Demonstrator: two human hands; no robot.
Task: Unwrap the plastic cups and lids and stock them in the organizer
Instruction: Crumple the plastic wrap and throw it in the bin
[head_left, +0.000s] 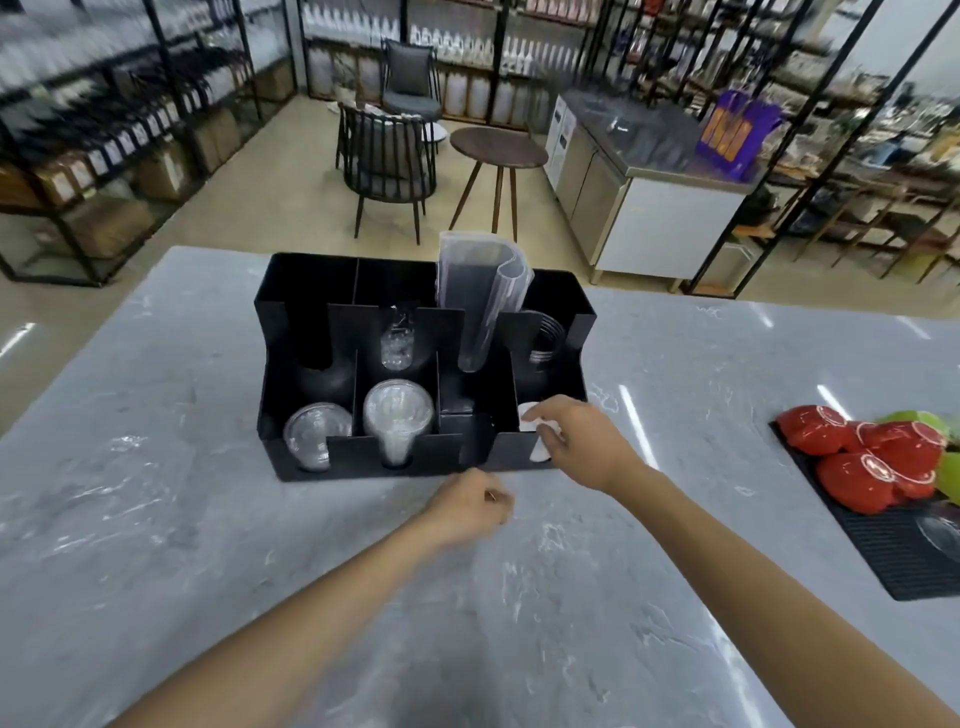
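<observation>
- Head view looks down on a grey marbled counter (156, 519) with a black organizer (291, 332) standing at its middle.
- Right hand (582, 441) is at the organizer's near right compartment, fingers pinched on a white lid (540, 452) at the front slot.
- Left hand (470, 512) hovers just in front of the organizer, fingers curled shut; whether it holds anything, I cannot tell.
- Clear lids (311, 434) fill the near left compartment, with another stack (397, 415) beside it.
- Tall sleeve of plastic cups (480, 296) leans upright in a far compartment.
- Red lids (862, 467) lie on a black mat (893, 566) at the right.
</observation>
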